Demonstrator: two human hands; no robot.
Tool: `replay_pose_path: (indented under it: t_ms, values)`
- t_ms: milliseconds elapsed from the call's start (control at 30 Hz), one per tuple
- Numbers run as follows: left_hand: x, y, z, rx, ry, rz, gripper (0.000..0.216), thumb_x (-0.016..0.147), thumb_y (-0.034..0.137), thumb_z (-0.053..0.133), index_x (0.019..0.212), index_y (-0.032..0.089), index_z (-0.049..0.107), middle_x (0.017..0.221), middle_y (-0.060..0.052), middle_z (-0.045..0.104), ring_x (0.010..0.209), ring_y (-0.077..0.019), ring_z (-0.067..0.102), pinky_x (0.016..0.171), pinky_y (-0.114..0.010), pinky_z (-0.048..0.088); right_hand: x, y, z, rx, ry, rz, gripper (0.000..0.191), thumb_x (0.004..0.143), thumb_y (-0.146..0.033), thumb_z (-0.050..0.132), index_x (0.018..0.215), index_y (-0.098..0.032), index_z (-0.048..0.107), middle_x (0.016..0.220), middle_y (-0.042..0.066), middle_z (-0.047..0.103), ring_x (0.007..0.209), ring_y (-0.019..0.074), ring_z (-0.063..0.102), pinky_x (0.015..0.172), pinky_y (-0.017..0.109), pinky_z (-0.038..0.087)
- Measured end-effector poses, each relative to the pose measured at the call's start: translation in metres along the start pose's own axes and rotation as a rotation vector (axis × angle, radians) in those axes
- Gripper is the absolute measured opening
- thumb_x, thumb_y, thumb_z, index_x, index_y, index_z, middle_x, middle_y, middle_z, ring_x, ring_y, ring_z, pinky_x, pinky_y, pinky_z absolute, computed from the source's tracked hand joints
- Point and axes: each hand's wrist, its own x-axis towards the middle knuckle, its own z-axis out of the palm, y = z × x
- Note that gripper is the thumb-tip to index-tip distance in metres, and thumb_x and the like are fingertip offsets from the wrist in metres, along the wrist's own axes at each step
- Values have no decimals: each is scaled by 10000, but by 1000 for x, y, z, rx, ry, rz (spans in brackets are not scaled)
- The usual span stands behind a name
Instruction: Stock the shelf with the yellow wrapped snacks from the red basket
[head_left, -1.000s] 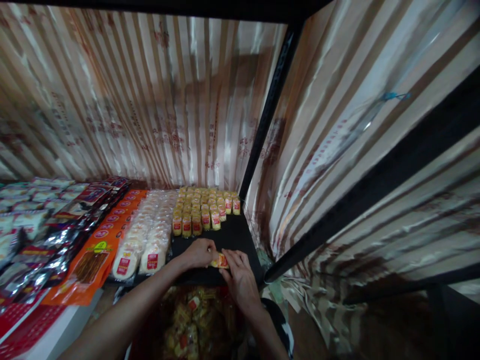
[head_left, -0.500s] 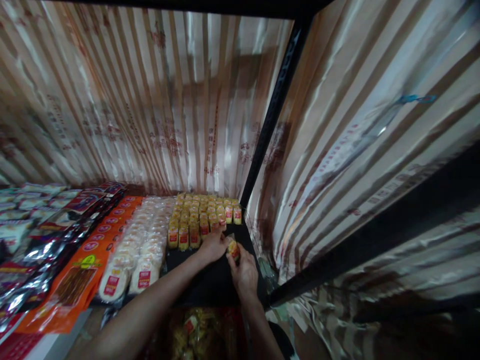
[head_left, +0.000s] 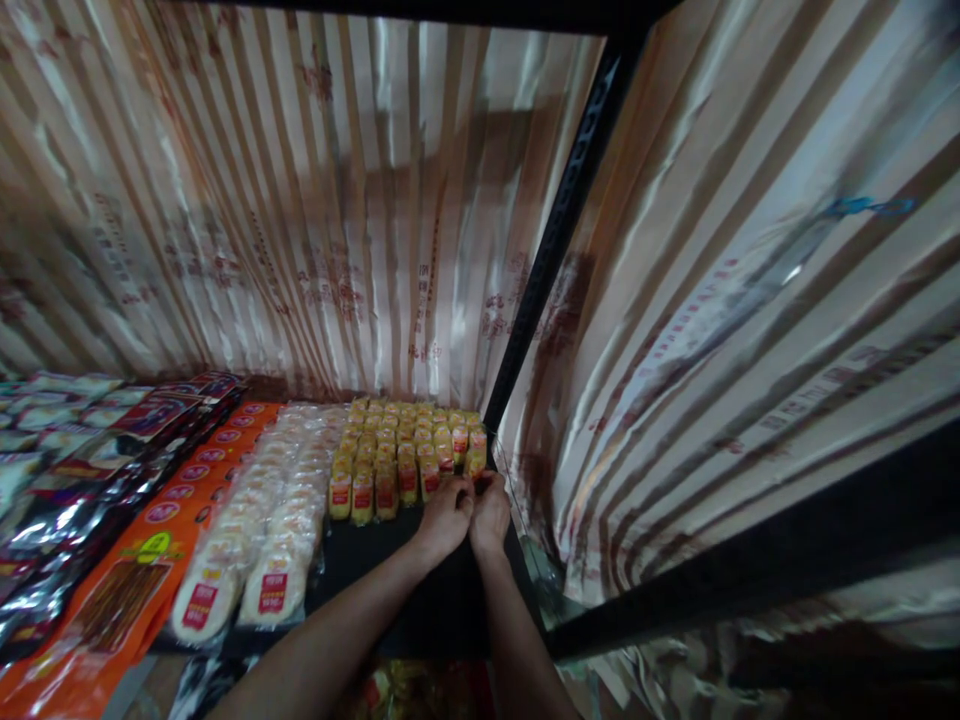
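Observation:
Both my hands reach to the back right of a black shelf. My left hand and my right hand are side by side, fingers curled together on a small yellow snack packet with a red label. The packet stands at the right end of the front row of several like yellow packets. Most of the held packet is hidden by my fingers.
Left of the yellow packets lie rows of white round packets, then orange packets and dark foil bags. A black upright post stands right of my hands. Striped glossy sheeting walls the back and right.
My hands have carried the yellow packet from the shelf's front edge back to the right end of the packet rows. The view has tipped upward a little.

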Motion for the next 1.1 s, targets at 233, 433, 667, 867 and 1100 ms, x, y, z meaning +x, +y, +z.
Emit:
replay_pose_path:
  t_ms: [233, 433, 667, 867, 1100]
  values:
    - [1, -3, -1, 4, -28, -109, 340, 773, 102, 459, 1098, 137, 557, 1183, -111, 583, 1098, -192, 532, 993, -313, 368, 10, 1, 18, 63, 21, -64, 326, 803, -457, 457, 904, -155, 529, 797, 96, 600, 761, 230, 572, 702, 352, 454]
    - [-1, -8, 1, 8, -20, -118, 299, 783, 112, 455, 1048, 145, 590, 1128, -92, 611, 1065, -180, 547, 980, -300, 377, 1, 7, 21, 155, -10, -99, 278, 822, -335, 417, 971, -150, 562, 926, 116, 543, 842, 217, 532, 761, 362, 465]
    - [-4, -12, 4, 12, -15, -141, 302, 790, 124, 455, 1056, 155, 594, 1123, -83, 615, 1051, -181, 553, 963, -292, 387, -3, 10, 23, 210, -14, -154, 333, 827, -258, 382, 1068, -146, 584, 1080, 125, 525, 1014, 210, 508, 889, 362, 432]
    - [-4, -9, 2, 24, -28, -172, 320, 782, 99, 447, 1058, 158, 599, 1131, -82, 621, 1065, -186, 553, 966, -288, 383, -5, 12, 25, 170, -12, -185, 352, 814, -218, 378, 1037, -158, 643, 1096, 109, 541, 1043, 216, 478, 913, 377, 417]
    - [-10, -11, 2, 17, -37, -140, 326, 773, 100, 441, 1050, 162, 602, 1111, -86, 625, 1036, -185, 566, 946, -286, 397, -5, 12, 21, 152, -27, -255, 412, 734, -132, 403, 1070, -191, 635, 1126, 96, 553, 1043, 221, 467, 896, 407, 420]
